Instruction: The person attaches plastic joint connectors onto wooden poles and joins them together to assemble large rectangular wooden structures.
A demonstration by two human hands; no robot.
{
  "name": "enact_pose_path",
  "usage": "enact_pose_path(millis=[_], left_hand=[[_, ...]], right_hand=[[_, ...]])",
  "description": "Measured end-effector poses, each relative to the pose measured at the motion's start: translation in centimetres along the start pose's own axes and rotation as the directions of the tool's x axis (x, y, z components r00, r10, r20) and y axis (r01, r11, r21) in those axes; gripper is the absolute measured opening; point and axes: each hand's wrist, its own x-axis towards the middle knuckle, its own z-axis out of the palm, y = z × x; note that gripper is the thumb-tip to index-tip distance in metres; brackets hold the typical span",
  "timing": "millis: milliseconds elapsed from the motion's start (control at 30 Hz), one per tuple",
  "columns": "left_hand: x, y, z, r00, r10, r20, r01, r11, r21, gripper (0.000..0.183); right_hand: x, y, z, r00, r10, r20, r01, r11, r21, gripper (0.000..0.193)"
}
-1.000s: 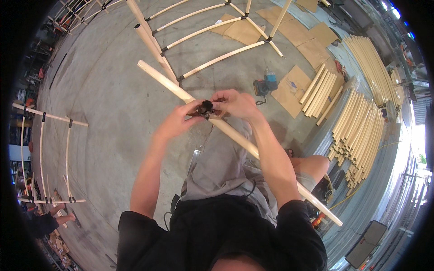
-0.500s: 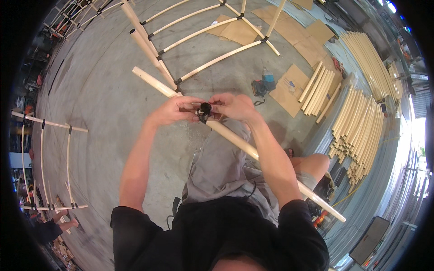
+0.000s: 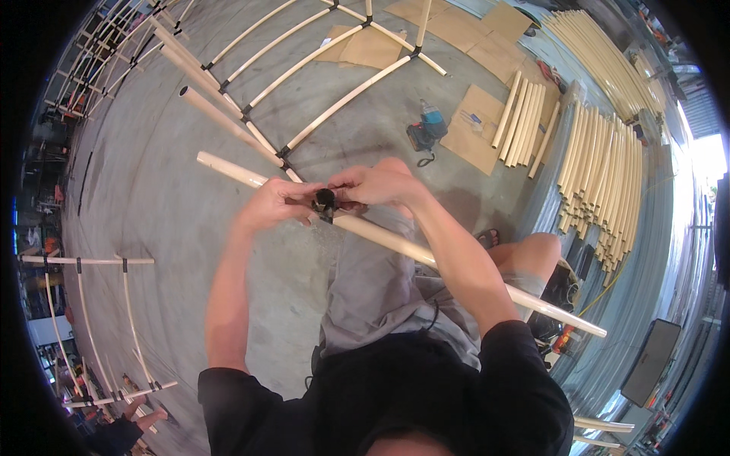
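A long cream pipe [image 3: 388, 242] lies slantwise across my lap, from the upper left down past my right forearm. Partway along it sits a black pipe joint [image 3: 325, 199] with a round open socket facing up. My left hand [image 3: 275, 205] grips the joint from the left, fingers bent against its side. From the right, my right hand [image 3: 374, 187] pinches the same joint, thumb and fingers close to the socket. The fingers partly hide the lower part of the joint and the pipe inside it.
Beyond my hands a frame of cream pipes [image 3: 334, 102] with black joints stands on the concrete floor. A cordless drill [image 3: 427, 129] lies by cardboard [image 3: 473, 144]. Stacked pipes [image 3: 601, 171] line the right. Another frame [image 3: 99, 261] and a person's arm [image 3: 148, 418] are at left.
The view has turned a little, so the frame and drill sit further left in the picture. Both hands stay at the joint, with only slight finger shifts.
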Motion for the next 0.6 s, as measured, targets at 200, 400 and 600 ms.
enact_pose_path(millis=[200, 400, 600], left_hand=[[-0.2, -0.7, -0.9, 0.999, 0.023, 0.034, -0.027, 0.992, 0.119, 0.049], [-0.1, -0.4, -0.3, 1.0, -0.002, -0.029, 0.002, 1.0, 0.006, 0.05], [0.3, 2.7, 0.1, 0.999, 0.013, 0.03, -0.022, 0.945, 0.327, 0.052]], right_hand=[[-0.9, -0.6, 0.4, 0.999, -0.045, -0.022, 0.046, 0.998, 0.052, 0.019], [0.1, 0.3, 0.5, 0.999, -0.014, -0.051, 0.014, 1.0, -0.015, 0.018], [-0.6, 0.4, 0.3, 0.998, -0.041, -0.055, 0.041, 0.999, -0.004, 0.022]])
